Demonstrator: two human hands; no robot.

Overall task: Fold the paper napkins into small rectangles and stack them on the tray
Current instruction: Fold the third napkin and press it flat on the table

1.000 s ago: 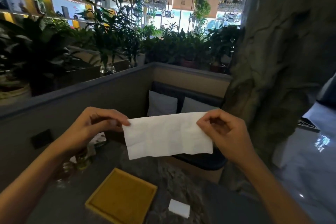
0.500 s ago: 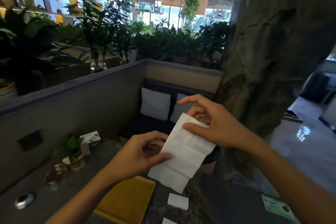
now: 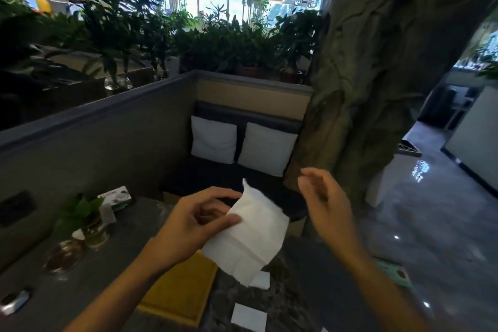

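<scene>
My left hand [image 3: 196, 221] pinches a white paper napkin [image 3: 252, 237] by its left edge, holding it in the air above the dark table. The napkin hangs folded, slanting down to the right. My right hand [image 3: 327, 202] is off the napkin, a little to its right, fingers loosely bent and blurred. Below lies a square yellow tray [image 3: 180, 291] with nothing on it. Two small folded white napkins [image 3: 249, 317] [image 3: 261, 280] lie on the table to the right of the tray.
At the left of the table [image 3: 310, 277] stand a small potted plant [image 3: 80, 215], a glass dish [image 3: 64, 253] and a tissue box [image 3: 117, 197]. A green card [image 3: 396, 272] lies at the right edge. Beyond are a cushioned bench [image 3: 242, 148] and a rock-like pillar [image 3: 377, 75].
The napkin went from stretched between both hands to folded over. My right hand has let go and drawn away to the right. The view tilted down and shifted right.
</scene>
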